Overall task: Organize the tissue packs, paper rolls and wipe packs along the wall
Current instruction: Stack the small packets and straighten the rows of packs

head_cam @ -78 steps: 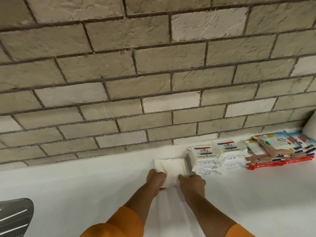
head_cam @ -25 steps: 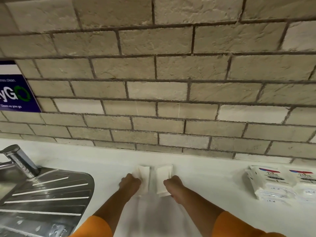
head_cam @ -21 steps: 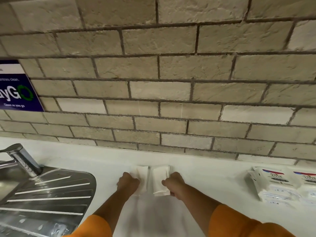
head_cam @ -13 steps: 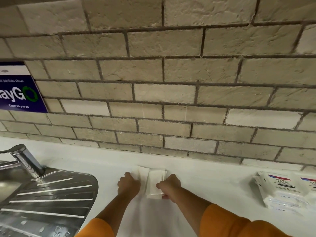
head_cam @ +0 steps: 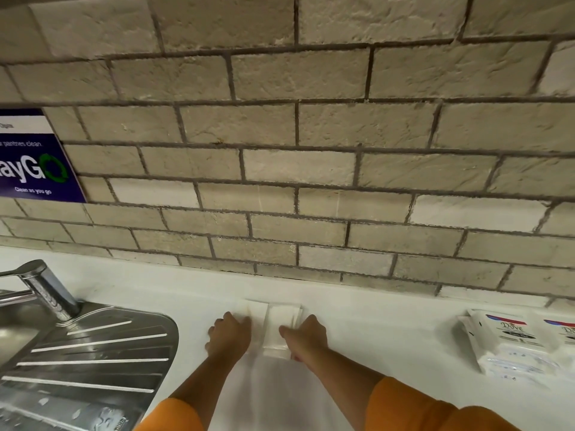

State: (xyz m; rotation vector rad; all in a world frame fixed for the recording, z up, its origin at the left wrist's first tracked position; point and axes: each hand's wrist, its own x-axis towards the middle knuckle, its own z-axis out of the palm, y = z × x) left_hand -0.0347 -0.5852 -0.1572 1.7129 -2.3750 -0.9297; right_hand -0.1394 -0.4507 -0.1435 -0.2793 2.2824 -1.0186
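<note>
View from above of a white bench (head_cam: 389, 325) running along a beige brick wall (head_cam: 298, 181). Two arms in orange sleeves (head_cam: 413, 409) reach forward to two small white tissue packs lying flat, side by side and touching, close to the foot of the wall. The left hand (head_cam: 230, 335) has its fingers curled onto the near left edge of the left tissue pack (head_cam: 256, 312). The right hand (head_cam: 306, 335) grips the right tissue pack (head_cam: 278, 331), thumb lying across its top and fingers tucked down its right side. Well apart on the right, at the frame edge, sit stacked white Dove wipe packs (head_cam: 510, 340). On the left is a steel sink drainer (head_cam: 93, 353) with a chrome tap (head_cam: 46, 287), and above it a purple sign (head_cam: 31, 163) fixed to the wall, reading "Clean as you go".
</note>
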